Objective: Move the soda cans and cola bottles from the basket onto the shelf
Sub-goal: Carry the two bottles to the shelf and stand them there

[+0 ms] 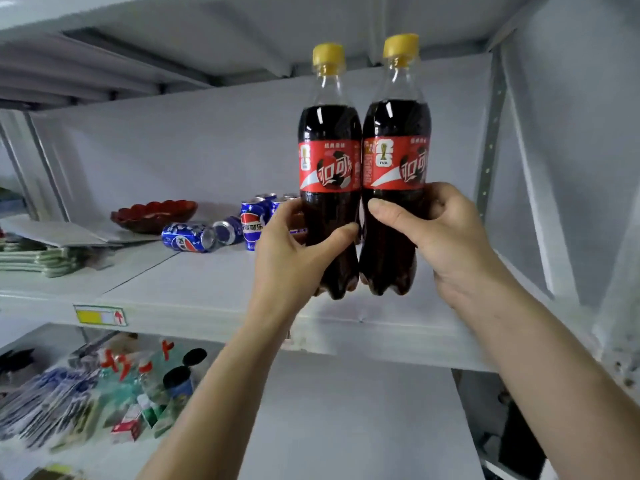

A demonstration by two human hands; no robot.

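Two cola bottles with yellow caps and red labels are held upright, side by side, over the white shelf [194, 289]. My left hand [294, 258] grips the lower part of the left cola bottle [329, 161]. My right hand [446, 237] grips the right cola bottle [396, 157] at the same height. Both bottle bases hover just above the shelf's front part. Behind my left hand, blue soda cans [252, 223] rest on the shelf: some stand, two lie on their sides [188, 237]. The basket is out of view.
A dark red bowl [154, 214] sits at the back left of the shelf, beside stacked pale green plates [38, 258] under a flat white sheet. The shelf below holds packets and small bottles [104, 396] at left. A grey upright post [490, 133] bounds the right side.
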